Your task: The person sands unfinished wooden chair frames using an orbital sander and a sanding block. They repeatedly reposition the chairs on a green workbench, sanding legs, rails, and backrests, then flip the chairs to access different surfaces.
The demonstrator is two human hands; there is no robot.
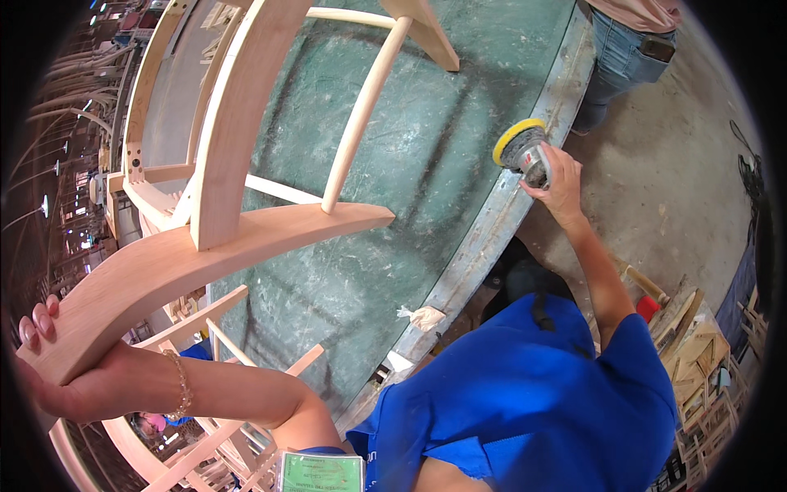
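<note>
Head view, left hand: the left hand (pixel 61 373) is wrapped round the end of a curved rail of the wooden chair frame (pixel 229 221), fingertips showing over the top edge, a bead bracelet at the wrist.
Head view, why held so: the grip at the rail's end seems meant to tip the frame up off the green worktable (pixel 426 156) and keep it steady there.
Head view, right hand: the right hand (pixel 557 176) is closed on the body of a round sander (pixel 523 148), held out over the table's worn metal edge, apart from the frame.
Head view, sander: its yellow-rimmed pad faces up and left, touching no wood.
Head view, frame's look: pale, bare, unfinished wood; broad curved rails joined by slim round spindles, with screw holes in one joint.
Head view, surroundings: another person in jeans (pixel 623 57) stands past the table; more frames are stacked at left, offcuts at right.
</note>
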